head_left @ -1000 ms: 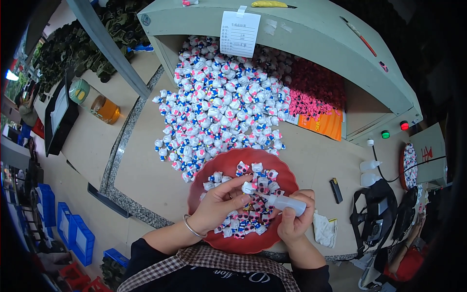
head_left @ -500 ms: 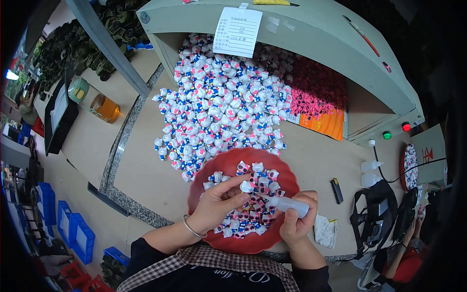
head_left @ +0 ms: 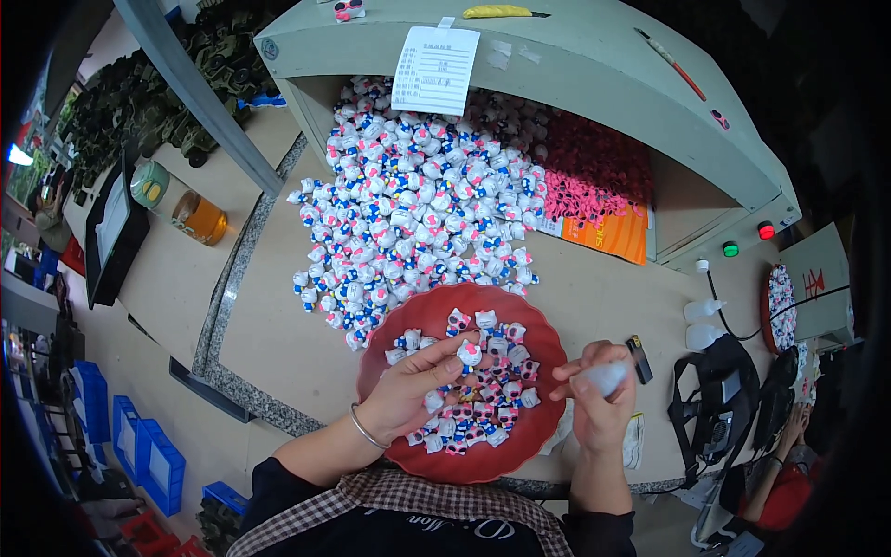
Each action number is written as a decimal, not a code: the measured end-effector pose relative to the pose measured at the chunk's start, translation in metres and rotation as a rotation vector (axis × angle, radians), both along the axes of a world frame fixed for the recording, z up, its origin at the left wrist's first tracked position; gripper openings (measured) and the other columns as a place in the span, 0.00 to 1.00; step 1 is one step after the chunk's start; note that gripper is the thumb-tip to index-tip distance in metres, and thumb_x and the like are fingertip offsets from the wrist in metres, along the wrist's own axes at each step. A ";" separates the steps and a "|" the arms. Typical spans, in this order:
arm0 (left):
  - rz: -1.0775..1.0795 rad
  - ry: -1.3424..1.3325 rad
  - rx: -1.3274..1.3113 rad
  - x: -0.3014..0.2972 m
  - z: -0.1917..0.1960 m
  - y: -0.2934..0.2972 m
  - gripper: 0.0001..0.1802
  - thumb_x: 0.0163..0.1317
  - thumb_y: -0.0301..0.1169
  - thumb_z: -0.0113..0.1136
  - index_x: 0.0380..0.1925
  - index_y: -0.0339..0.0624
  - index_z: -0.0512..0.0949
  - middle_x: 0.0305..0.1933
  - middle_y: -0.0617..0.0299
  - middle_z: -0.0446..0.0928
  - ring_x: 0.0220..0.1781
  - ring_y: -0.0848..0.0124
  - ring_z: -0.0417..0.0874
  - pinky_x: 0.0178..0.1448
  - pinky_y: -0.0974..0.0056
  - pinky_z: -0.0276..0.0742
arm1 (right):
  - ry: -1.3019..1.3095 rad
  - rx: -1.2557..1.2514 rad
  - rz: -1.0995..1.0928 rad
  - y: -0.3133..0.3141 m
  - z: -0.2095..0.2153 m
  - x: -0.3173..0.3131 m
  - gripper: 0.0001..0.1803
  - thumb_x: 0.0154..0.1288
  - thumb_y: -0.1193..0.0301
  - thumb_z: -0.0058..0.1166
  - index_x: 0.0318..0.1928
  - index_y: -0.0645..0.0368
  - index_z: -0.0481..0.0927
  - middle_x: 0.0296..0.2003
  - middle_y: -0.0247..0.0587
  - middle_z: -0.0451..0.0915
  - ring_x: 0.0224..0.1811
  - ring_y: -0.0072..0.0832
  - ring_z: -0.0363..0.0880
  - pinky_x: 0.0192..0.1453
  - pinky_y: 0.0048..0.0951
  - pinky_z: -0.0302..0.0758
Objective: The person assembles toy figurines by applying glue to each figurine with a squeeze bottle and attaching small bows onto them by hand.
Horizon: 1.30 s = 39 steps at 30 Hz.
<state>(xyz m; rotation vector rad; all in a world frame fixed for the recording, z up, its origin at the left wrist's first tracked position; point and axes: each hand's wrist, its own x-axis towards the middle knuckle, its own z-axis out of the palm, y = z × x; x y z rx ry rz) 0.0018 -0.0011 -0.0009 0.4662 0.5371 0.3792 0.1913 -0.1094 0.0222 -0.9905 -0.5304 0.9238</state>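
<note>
My left hand (head_left: 401,397) pinches a small white cat figurine (head_left: 470,354) with a pink bow between thumb and fingertips, above the bowl. In my right hand (head_left: 601,413), right of the bowl's rim, is a small translucent squeeze bottle (head_left: 607,378), partly hidden by the fingers. Below both, the red scalloped bowl (head_left: 536,438) contains many figurines, several with pink dark-lensed glasses. Behind it, a big heap of white, blue and pink figurines (head_left: 418,204) spills from under a pale green shelf (head_left: 575,56).
Small pink pieces (head_left: 594,176) lie under the shelf beside an orange sheet (head_left: 613,237). To the right are a black lighter-like object (head_left: 640,359), squeeze bottles (head_left: 703,325), a black bag (head_left: 719,399) and another person's red sleeve (head_left: 784,497). A jar of amber liquid (head_left: 200,217) lies left.
My right hand has drawn the squeeze bottle away from the figurine, to the right and up. My left hand has stayed over the bowl, and the figurine now shows its pink bow.
</note>
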 end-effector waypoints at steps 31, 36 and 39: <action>-0.001 -0.008 0.027 0.000 -0.004 -0.008 0.21 0.60 0.26 0.48 0.55 0.41 0.63 0.48 0.63 0.72 0.44 0.79 0.73 0.40 0.75 0.70 | -1.570 0.128 0.126 0.019 -0.009 -0.024 0.26 0.28 0.80 0.56 0.38 0.62 0.76 0.29 0.37 0.70 0.29 0.28 0.74 0.27 0.22 0.72; -0.014 -0.014 0.007 0.001 0.001 -0.002 0.21 0.60 0.27 0.47 0.55 0.44 0.62 0.48 0.61 0.71 0.42 0.78 0.73 0.36 0.76 0.69 | -1.164 0.022 0.269 -0.003 0.013 0.005 0.18 0.35 0.83 0.56 0.34 0.61 0.78 0.27 0.37 0.72 0.29 0.26 0.73 0.27 0.21 0.70; -0.044 -0.017 0.017 0.001 0.004 -0.001 0.21 0.61 0.28 0.46 0.56 0.45 0.62 0.48 0.59 0.71 0.41 0.77 0.73 0.33 0.77 0.67 | -0.826 -0.134 0.377 -0.043 0.040 0.047 0.10 0.42 0.82 0.56 0.30 0.61 0.80 0.26 0.38 0.74 0.30 0.26 0.74 0.30 0.22 0.70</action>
